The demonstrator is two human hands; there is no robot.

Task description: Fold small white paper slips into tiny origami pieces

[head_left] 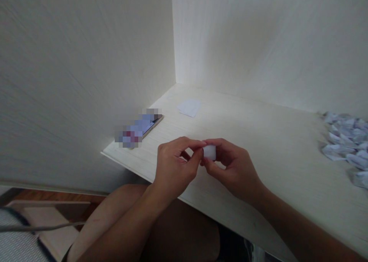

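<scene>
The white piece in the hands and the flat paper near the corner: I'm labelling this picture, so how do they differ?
The white piece is held between the left hand and right hand; the flat paper lies on the desk, touched by neither. The white piece looks compact and is partly covered; the flat paper is spread out, uncovered, and looks wider. Both look whitish.

Paper (209, 152) between left hand (176, 166) and right hand (234, 168), centre; phone (145, 128) on desk (273, 147), left of centre; sheets (189, 107), upper centre; heap (352, 141), right edge.
</scene>
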